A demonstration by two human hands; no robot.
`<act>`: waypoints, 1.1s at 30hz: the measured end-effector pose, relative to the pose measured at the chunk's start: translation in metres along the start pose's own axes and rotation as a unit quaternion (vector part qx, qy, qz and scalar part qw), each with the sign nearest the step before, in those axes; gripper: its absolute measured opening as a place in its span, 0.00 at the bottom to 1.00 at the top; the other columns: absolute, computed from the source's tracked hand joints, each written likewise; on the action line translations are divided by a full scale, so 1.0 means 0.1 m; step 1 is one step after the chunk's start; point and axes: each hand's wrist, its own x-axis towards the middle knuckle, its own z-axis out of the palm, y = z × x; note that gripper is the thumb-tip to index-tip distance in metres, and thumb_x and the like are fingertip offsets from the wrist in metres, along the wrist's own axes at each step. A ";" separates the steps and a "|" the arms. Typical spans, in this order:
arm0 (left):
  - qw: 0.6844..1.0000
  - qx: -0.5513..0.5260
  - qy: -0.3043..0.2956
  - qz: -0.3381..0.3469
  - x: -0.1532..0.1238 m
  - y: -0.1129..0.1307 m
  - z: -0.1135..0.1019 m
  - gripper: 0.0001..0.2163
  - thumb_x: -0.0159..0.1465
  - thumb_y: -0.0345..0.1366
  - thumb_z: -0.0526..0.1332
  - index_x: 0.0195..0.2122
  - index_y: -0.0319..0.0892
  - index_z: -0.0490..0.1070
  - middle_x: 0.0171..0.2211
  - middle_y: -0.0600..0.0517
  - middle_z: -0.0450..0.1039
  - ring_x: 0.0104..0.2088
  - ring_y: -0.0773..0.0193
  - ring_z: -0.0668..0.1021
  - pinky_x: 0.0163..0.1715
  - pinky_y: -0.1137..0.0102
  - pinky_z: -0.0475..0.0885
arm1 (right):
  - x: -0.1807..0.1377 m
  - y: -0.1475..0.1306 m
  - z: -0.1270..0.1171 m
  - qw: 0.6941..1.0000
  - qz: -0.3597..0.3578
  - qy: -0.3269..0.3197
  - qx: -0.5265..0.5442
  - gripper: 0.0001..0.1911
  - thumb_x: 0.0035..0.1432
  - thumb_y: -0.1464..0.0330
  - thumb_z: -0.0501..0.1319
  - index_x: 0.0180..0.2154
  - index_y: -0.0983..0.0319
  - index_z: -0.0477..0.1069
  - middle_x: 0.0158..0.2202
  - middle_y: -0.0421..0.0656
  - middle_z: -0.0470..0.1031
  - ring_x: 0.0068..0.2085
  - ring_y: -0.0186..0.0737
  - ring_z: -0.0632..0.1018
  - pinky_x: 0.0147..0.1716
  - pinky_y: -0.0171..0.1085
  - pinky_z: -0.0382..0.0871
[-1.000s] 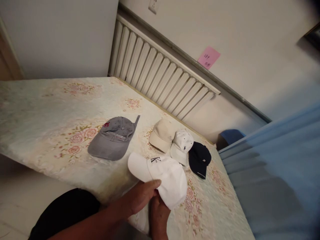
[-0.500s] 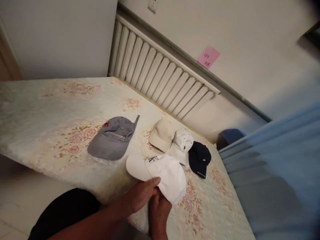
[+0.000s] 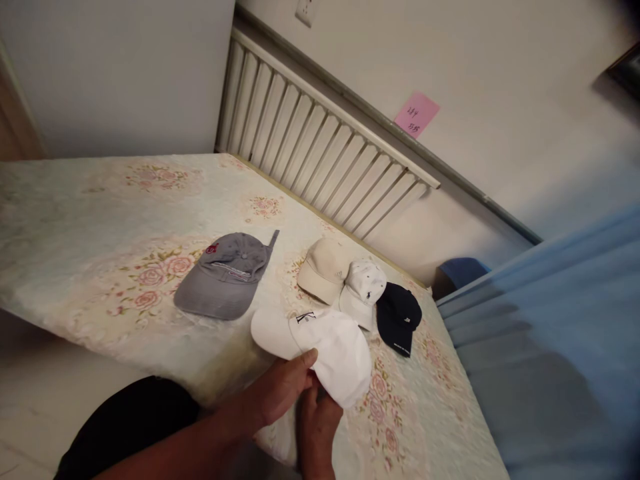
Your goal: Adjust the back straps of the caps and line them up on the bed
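Observation:
A white baseball cap (image 3: pixel 335 353) with a dark letter mark on its front is held above the bed's near part, its brim pointing left. My left hand (image 3: pixel 285 393) grips its lower edge, thumb on the outside and fingers underneath. Beside it, my right hand (image 3: pixel 321 420) is closed at the cap's back edge, with its fingertips partly hidden beneath. A grey cap (image 3: pixel 227 277) lies to the left, its strap end sticking up. Behind the held cap, a beige cap (image 3: pixel 320 267), a smaller white cap (image 3: pixel 365 283) and a black cap (image 3: pixel 399 313) lie in a touching row.
A flowered bedspread (image 3: pixel 200 200) covers the surface. Along the far side runs a white radiator (image 3: pixel 320 140) below a wall with a pink note (image 3: pixel 417 115). A blue curtain (image 3: pixel 565 347) hangs at the right. A black rounded shape (image 3: pixel 135 427) fills the lower left.
Hardly anything differs. Both hands keep the same hold on the white cap, and the other caps lie where they were; the view has shifted very slightly.

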 end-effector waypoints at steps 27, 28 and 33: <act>1.000 0.015 0.004 -0.007 0.01 0.11 0.05 0.21 0.62 0.38 0.59 0.56 0.39 0.67 0.52 0.43 0.73 0.58 0.49 0.66 0.58 0.53 0.57 | 0.01 0.00 0.01 1.000 -0.012 0.008 -0.007 0.26 0.60 0.63 0.54 0.57 0.68 0.63 0.60 0.57 0.64 0.62 0.52 0.62 0.60 0.52 0.55; 1.000 0.019 0.003 -0.010 0.01 0.11 0.05 0.22 0.61 0.38 0.59 0.56 0.39 0.67 0.52 0.43 0.73 0.58 0.49 0.67 0.59 0.53 0.57 | 0.01 0.00 0.02 1.000 -0.014 0.010 -0.005 0.27 0.60 0.62 0.54 0.58 0.68 0.62 0.60 0.57 0.63 0.62 0.52 0.62 0.60 0.53 0.54; 0.999 0.029 0.018 -0.004 -0.01 0.10 0.07 0.24 0.58 0.37 0.63 0.56 0.38 0.66 0.53 0.43 0.72 0.59 0.49 0.66 0.58 0.53 0.57 | 0.02 -0.03 0.01 1.000 -0.019 0.017 -0.001 0.29 0.60 0.61 0.55 0.60 0.67 0.58 0.63 0.57 0.58 0.64 0.53 0.57 0.61 0.57 0.50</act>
